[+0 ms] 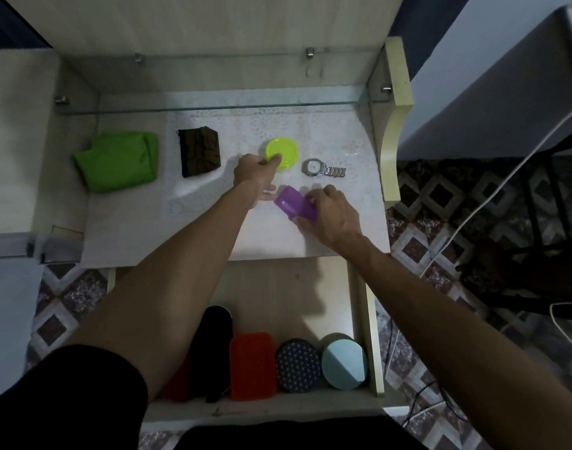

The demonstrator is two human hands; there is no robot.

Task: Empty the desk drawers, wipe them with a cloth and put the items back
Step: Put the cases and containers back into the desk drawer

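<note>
Green cloth (119, 164): folded, lying at the left edge of the counter (141, 228), below the glass shelf (213, 107).
Dark pouch (200, 151): flat on the counter just right of the green cloth, apart from it.
Left hand (255, 177): reaching across the counter's middle, fingertips on the near-left rim of the yellow-green lid; fingers extended rather than curled round it.
Yellow-green lid (283, 153): round, flat on the counter, toward the back, between the dark pouch and the wristwatch.
Purple container (294, 203): tilted on its side near the counter's front right, between the two hands.
Right hand (331, 216): fingers curled round the right end of the purple container, gripping it.
Wristwatch (322, 168): silver, metal band, lying flat just right of the yellow-green lid, behind the purple container.
Drawer (372, 319): pulled open below the counter's front edge; its back half shows bare bottom.
Drawer contents, along the front wall: a black case (213, 345) partly hidden by the left forearm, a red box (252, 365), a dark patterned round tin (298, 365), a pale blue round tin (343, 362) in the front right corner.
</note>
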